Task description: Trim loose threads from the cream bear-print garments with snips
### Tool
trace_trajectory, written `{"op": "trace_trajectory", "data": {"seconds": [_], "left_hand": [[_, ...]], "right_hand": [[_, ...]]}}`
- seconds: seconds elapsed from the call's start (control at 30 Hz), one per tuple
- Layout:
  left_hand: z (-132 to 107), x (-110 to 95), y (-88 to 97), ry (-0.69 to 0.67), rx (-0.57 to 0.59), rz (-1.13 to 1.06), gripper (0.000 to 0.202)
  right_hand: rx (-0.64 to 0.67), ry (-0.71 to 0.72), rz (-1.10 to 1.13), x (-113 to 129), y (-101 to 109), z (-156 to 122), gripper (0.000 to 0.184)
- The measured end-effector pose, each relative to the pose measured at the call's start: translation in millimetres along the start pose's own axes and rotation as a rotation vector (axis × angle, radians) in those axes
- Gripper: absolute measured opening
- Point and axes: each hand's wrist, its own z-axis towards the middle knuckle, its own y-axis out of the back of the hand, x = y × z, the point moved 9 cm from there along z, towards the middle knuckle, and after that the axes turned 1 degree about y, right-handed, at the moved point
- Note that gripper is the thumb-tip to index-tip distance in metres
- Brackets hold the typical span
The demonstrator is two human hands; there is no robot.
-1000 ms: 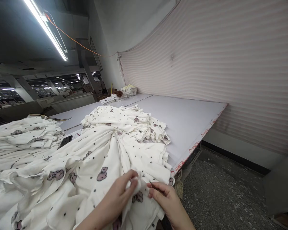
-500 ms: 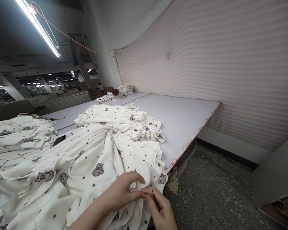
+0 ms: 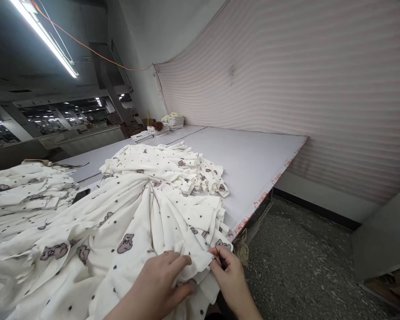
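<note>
Under the half-open left hand (image 3: 158,282), white fabric (image 3: 100,235), edge in pinched right hand (image 3: 230,275)

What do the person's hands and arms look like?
The left hand and right hand are bare, with no gloves. No sleeves, watches or bracelets show on the parts of the arms in view. A tiny yellowish spot on a left finger might be a ring; it's too small to tell.

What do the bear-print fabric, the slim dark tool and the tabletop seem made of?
Bear-print fabric: likely soft, matte textile, given its rounded folds; fibre unclear.
Slim dark tool in the right hand: perhaps metal, being thin and pointed, but too small to tell.
Tabletop: possibly coated board, pale and smooth with faint sheen.
</note>
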Motion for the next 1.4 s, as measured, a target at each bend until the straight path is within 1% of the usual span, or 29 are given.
{"op": "trace_trajectory", "data": {"seconds": [0.03,0.07,0.13,0.23,0.3,0.4,0.47,0.6,0.67,0.7,0.77,0.8,0.83,0.93,0.97,1.03,1.1,1.17,1.27,1.33,1.4], "left_hand": [[-1,-5,-3.2,-0.044,-0.035,0.060,0.008],[-1,-7,-4.8,-0.064,-0.076,0.077,0.013],[-3,-5,-4.7,-0.051,-0.138,0.000,0.019],[-5,-3,-1.6,-0.057,-0.171,-0.162,0.018],[-7,-5,2.2,-0.088,-0.196,-0.205,0.021],[-7,-4,4.0,-0.096,-0.212,-0.234,0.023],[-6,-3,3.5,-0.093,-0.207,-0.249,0.023],[-7,1,6.6,-0.058,-0.231,-0.274,0.023],[-6,5,8.6,-0.011,-0.230,-0.311,0.021],[-5,9,8.4,0.034,-0.212,-0.354,0.018],[-1,20,4.8,0.183,-0.144,-0.466,0.009],[1,26,1.9,0.277,-0.101,-0.523,0.005],[2,32,-1.0,0.371,-0.059,-0.572,0.009],[3,44,-6.2,0.593,0.027,-0.673,0.026],[2,47,-6.8,0.649,0.033,-0.706,0.029],[0,51,-7.5,0.729,0.018,-0.772,0.033],[0,51,-8.1,0.738,0.004,-0.821,0.033],[3,47,-8.9,0.682,0.014,-0.840,0.030],[8,40,-11.1,0.591,0.052,-0.842,0.029],[9,41,-12.2,0.609,0.046,-0.810,0.029],[7,46,-11.7,0.675,0.010,-0.754,0.030]], "right_hand": [[0.013,-0.007,0.002,1,2,-1,0.013],[0.029,-0.011,0.002,2,4,-3,0.012],[0.099,-0.003,-0.003,8,7,-7,0.014],[0.237,0.059,-0.031,25,7,-12,0.024],[0.304,0.111,-0.068,39,5,-14,0.026],[0.359,0.145,-0.135,53,-1,-12,0.022],[0.364,0.147,-0.152,56,-4,-10,0.020],[0.323,0.165,-0.138,56,-4,-9,0.020],[0.252,0.148,-0.129,49,-1,-10,0.020],[0.212,0.139,-0.124,45,-1,-10,0.023],[0.147,0.149,-0.114,40,-2,-9,0.023],[0.118,0.159,-0.110,38,-3,-7,0.018],[0.093,0.164,-0.098,37,-5,-4,0.012],[-0.003,0.121,0.044,33,-5,5,0.014],[-0.020,0.121,0.114,34,-6,8,0.015],[-0.030,0.167,0.210,41,-9,11,0.020],[-0.017,0.224,0.192,49,-14,11,0.015],[-0.002,0.243,0.114,51,-21,12,0.007],[-0.013,0.248,0.045,50,-26,15,0.010],[-0.043,0.225,0.052,48,-26,18,0.012],[-0.055,0.170,0.097,44,-23,21,0.014]]}}
